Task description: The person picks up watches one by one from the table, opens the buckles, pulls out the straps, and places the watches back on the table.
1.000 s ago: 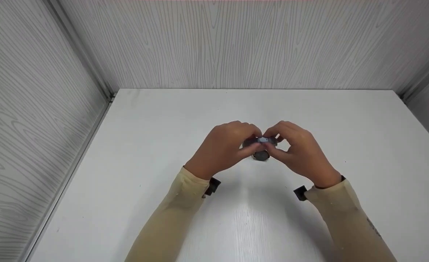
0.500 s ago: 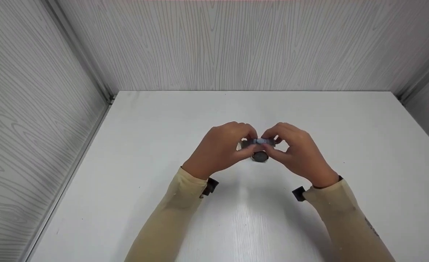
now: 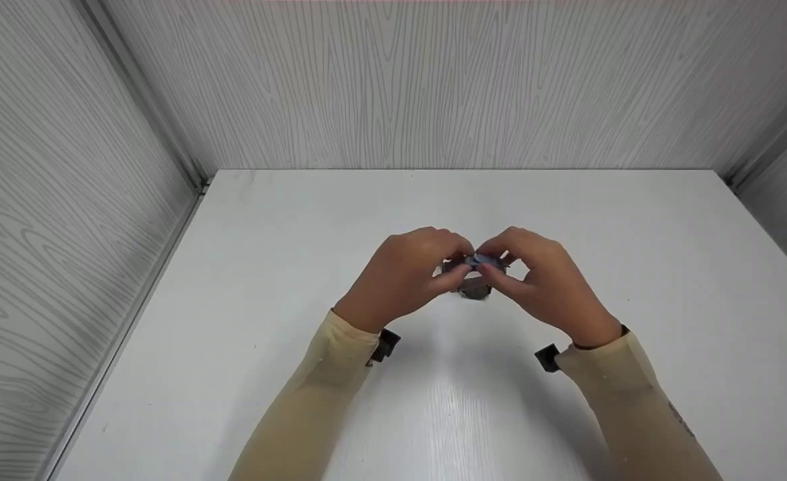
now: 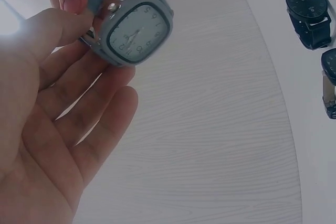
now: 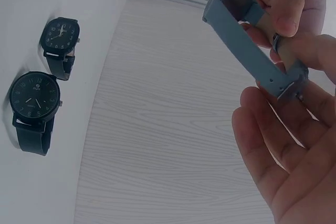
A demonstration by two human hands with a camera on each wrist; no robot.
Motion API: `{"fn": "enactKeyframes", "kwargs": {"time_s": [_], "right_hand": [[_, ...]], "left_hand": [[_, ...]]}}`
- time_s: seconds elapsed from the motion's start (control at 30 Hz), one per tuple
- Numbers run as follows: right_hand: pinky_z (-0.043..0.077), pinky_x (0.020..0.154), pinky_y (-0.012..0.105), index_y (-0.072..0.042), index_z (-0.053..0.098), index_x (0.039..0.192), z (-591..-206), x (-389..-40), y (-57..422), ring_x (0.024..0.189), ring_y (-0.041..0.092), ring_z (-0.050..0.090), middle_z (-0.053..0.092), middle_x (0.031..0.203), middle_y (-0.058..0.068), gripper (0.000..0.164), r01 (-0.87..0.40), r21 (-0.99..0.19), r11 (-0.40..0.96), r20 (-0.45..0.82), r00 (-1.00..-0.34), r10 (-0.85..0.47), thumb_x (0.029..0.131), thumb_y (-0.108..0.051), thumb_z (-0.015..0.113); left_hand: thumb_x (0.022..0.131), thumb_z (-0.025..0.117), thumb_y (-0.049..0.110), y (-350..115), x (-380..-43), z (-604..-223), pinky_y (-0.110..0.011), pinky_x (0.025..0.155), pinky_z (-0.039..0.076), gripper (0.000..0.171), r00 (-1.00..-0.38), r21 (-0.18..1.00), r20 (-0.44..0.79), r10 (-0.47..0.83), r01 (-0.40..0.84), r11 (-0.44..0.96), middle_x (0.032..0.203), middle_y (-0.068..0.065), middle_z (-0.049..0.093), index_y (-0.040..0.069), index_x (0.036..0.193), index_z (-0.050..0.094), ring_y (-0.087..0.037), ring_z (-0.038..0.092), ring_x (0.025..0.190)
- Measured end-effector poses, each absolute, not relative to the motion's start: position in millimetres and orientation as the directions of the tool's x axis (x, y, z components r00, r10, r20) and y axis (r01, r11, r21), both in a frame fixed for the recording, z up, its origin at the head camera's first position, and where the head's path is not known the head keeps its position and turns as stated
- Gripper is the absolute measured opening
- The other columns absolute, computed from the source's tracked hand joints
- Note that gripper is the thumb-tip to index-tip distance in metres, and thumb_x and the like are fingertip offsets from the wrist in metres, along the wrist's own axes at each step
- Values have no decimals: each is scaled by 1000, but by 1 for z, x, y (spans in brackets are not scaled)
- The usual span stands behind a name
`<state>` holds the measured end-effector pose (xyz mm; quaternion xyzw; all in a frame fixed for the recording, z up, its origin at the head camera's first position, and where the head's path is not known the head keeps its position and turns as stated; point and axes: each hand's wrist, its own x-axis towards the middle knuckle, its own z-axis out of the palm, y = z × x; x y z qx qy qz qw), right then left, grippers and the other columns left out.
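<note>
A blue-grey wristwatch (image 4: pixel 139 31) with a rounded square dial is held up between both hands. My left hand (image 3: pixel 410 270) pinches its strap near the case with thumb and forefinger, and the other fingers spread beneath. From the other side, my right hand (image 3: pixel 546 280) grips the strap by thumb and forefinger. In the right wrist view the wristwatch's strap (image 5: pixel 247 51) is bent into a loop, its ends meeting at the fingers. The head view shows only a bluish sliver of it between the fingertips.
Two black wristwatches lie on the white table (image 3: pixel 313 227): a round one (image 5: pixel 35 98) and a squarer one (image 5: pixel 60 38). The head view shows a dark watch (image 3: pixel 476 292) just under the hands. Grey wood-grain panels (image 3: pixel 393 87) wall the back and sides.
The wristwatch strap has tilted between the fingertips. My left fingers drew slightly apart from the right ones, then came close again. The arms have barely moved.
</note>
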<state>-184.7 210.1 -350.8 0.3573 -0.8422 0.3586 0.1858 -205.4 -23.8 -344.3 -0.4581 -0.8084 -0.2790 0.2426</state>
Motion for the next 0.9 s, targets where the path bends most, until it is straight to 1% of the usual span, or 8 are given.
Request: {"fn": "enactKeyframes", "kwargs": {"time_s": [0.1,0.27,0.37,0.5,0.57,0.73,0.83,0.9], "right_hand": [[54,83,25,-10,70,108,-351,-184,209,92,7,65,71,104,-8,16,-731,-466,499,562,-680,-471,95,-3,73],[54,81,25,-10,70,107,-351,-183,209,91,8,65,71,102,-6,15,-731,-455,508,566,-678,-468,95,-3,74],[54,81,25,-10,70,107,-351,-183,209,90,8,65,71,102,-6,16,-736,-460,496,579,-672,-461,94,-2,75],[54,81,23,-10,70,106,-352,-182,208,90,9,66,71,102,-6,16,-743,-468,479,592,-665,-455,93,-2,75],[53,80,22,-10,71,106,-351,-182,208,90,8,65,71,101,-6,16,-747,-465,475,597,-661,-455,93,-3,75],[52,77,21,-9,71,106,-350,-183,208,86,8,64,71,100,-5,15,-750,-448,486,613,-654,-443,93,-5,76],[52,78,21,-8,71,106,-348,-183,210,85,8,63,71,99,-2,15,-742,-450,496,622,-659,-422,92,-2,76],[51,79,21,-6,72,105,-347,-184,212,84,9,63,72,98,0,14,-732,-457,506,623,-669,-405,92,-2,76]], "left_hand": [[97,69,12,-23,-205,-345,-23,68,52,9,-459,227,647,609,878,421,92,4,73,10,103,75,-11,65,79],[96,68,13,-23,-204,-346,-23,69,52,10,-471,250,646,601,874,416,93,5,73,11,104,74,-8,65,80],[97,71,20,-24,-203,-345,-23,71,52,14,-483,277,637,600,871,406,94,5,73,11,108,74,-8,65,82],[99,72,33,-25,-203,-345,-23,74,53,27,-493,294,621,610,867,402,97,6,74,12,116,74,-8,67,85],[99,71,34,-25,-203,-345,-23,76,53,28,-488,283,621,613,869,405,98,6,74,13,117,74,-7,67,86],[101,69,32,-26,-206,-344,-24,75,53,22,-471,240,632,616,874,422,95,5,73,13,109,77,-10,64,87],[102,68,30,-28,-207,-343,-25,76,53,20,-491,240,620,612,861,448,95,3,72,12,103,77,-12,63,91],[101,68,27,-29,-208,-342,-25,78,54,18,-519,252,601,608,845,472,96,2,72,12,102,77,-13,63,93]]}}
